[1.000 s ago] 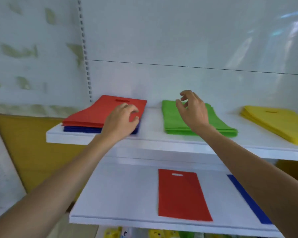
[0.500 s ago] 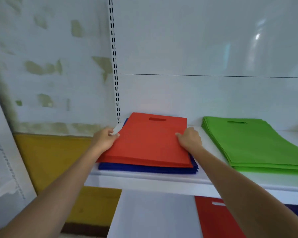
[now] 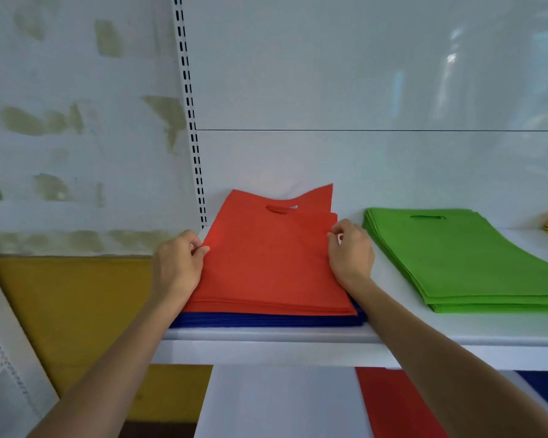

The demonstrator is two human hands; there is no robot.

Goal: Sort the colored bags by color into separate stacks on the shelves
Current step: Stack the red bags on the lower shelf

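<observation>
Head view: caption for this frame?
Both hands, left and right, pinch the top red bag off a red-over-blue pile, beside the green stack.

Two bare forearms enter from 7 and 5 o'clock, with no sleeve showing on either. The left hand (image 3: 178, 267) and right hand (image 3: 351, 254) wear no gloves, rings, watch or bracelet. Fingernails are short and unpainted.

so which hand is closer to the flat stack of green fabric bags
Right. The right hand pinches the right edge of the red fabric bags, just beside the green fabric bag stack. The left hand grips their far left edge.
</observation>
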